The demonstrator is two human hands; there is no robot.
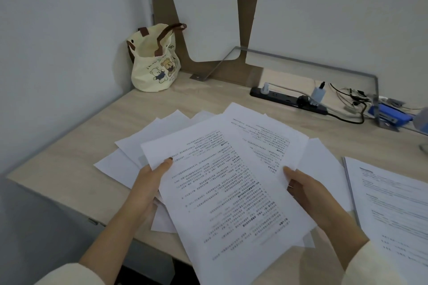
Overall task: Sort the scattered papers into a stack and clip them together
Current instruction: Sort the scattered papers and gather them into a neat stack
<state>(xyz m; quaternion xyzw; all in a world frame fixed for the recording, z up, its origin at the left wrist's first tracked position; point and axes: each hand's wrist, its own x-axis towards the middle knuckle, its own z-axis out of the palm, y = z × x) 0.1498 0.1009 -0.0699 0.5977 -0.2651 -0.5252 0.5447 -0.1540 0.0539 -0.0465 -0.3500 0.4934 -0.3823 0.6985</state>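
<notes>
Thumbs are lying on top of the papers [227, 192], one at each side edge. The other fingers are running underneath and are hidden, so each hand is pinching the fan between thumb and fingers. Left hand [150, 183] is gripping the 9 o'clock edge of the top printed sheet. Right hand [308, 194] is gripping at 3 o'clock, with its thumb resting near the edge of a second printed sheet that is sticking out behind the first. Cream sleeves [69, 275] are covering both forearms at 7 and 5 o'clock.

Papers are sitting fanned and unaligned at the centre of the desk [162, 102], with corners pointing different ways and the lower edge hanging past the near desk edge. Blank sheets are showing at 10 o'clock. Cannot tell how far the fan is lifting off the desk.

Separate printed document [393, 203] is lying just beside the fan at 3 to 4 o'clock. Cloth bag [154, 69] with bear prints is standing in the corner at 11 o'clock. Black power strip [287, 98] is lying at 1 o'clock, with a white charger [318, 95] plugged in. Tangled cables [347, 97] and a blue object [391, 117] are sitting at 2 o'clock; the object is too blurred to identify.
</notes>
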